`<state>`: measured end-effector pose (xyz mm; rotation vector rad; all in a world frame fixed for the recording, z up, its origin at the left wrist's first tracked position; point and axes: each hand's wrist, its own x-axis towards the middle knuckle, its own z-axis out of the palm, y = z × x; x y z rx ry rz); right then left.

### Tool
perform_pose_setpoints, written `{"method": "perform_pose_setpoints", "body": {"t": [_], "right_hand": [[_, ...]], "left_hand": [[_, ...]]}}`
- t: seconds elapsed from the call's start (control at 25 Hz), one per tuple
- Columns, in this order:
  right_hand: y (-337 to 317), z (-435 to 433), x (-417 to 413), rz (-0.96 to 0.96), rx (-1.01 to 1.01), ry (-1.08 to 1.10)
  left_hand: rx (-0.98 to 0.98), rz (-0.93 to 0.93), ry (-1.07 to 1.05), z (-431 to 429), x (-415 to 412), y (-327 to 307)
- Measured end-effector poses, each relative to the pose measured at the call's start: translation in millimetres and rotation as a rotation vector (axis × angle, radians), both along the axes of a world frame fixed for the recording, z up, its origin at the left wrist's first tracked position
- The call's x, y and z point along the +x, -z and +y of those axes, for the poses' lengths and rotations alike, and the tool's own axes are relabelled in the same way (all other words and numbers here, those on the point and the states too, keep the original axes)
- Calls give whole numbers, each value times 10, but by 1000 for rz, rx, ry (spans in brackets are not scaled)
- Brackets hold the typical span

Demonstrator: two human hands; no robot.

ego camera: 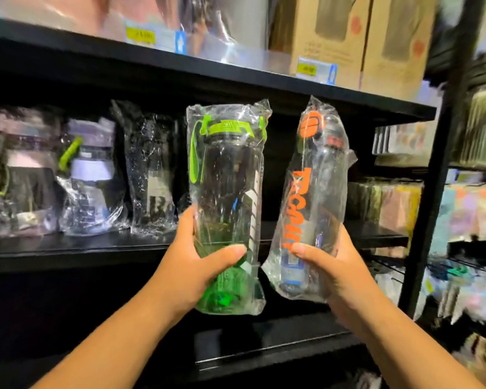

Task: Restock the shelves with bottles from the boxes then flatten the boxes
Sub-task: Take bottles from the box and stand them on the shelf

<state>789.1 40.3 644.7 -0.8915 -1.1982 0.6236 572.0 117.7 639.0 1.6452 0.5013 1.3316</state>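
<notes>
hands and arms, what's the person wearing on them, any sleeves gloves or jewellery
The left hand and right hand are bare, with no gloves, rings, watch or wristband on the parts in view, and no sleeve appears up to the frame edge.

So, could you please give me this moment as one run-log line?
left hand: holds green bottle | right hand: holds orange bottle | both bottles in plastic wrap, in front of shelf | not yet shelved

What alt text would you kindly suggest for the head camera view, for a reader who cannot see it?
A person holds up two plastic-wrapped bottles before a black shelf: the left hand grips a green-lidded bottle, the right hand an orange-lettered bottle. More wrapped bottles stand on it at left; cardboard boxes sit above.
</notes>
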Motion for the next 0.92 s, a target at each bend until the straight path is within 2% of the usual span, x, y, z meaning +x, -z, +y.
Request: {"method": "perform_pose_setpoints", "body": {"t": [0.2,0.44,0.6,0.92], "right_hand": [[-299,827,177,-69,51,157],[-224,1782,134,-154,5,195],[-185,2118,108,-366,-133,195],[-184,2550,145,-471,-154,244]], "left_hand": [[30,-20,-124,529,-145,-175],[2,18,-332,868,-232,-129],[-8,51,-413,912,-238,-108],[-17,70,-517,940,-92,16]]}}
